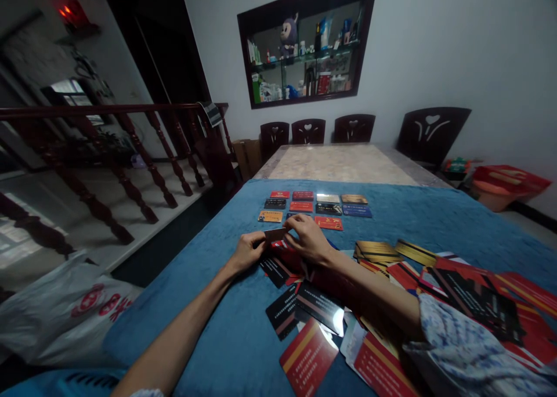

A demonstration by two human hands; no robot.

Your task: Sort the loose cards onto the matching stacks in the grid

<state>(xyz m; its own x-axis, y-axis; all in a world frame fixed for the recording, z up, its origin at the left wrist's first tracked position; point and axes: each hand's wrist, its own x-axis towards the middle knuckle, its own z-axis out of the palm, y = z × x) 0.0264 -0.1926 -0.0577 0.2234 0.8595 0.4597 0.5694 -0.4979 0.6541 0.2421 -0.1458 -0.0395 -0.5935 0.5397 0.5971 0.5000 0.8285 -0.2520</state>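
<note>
A dark card [275, 234] is held up between my two hands, seen nearly edge-on. My left hand [251, 251] pinches its left end. At the other end, the fingers of my right hand [307, 238] are closed on it. Beyond them lie rows of cards, among them a red card [328, 223], an orange card [270, 216] and a blue card [357, 210]. Under and nearer than my hands, loose cards overlap, including a black card [319, 307] and a red striped card [308, 357]. My right hand hides part of the front row.
A blue cloth [209, 304] covers the near part of the table [335, 159]. A large heap of cards [474, 292] spreads on the right. Dark chairs [354, 129] stand at the far end. On the left are a wooden railing [108, 109] and a white plastic bag [56, 310].
</note>
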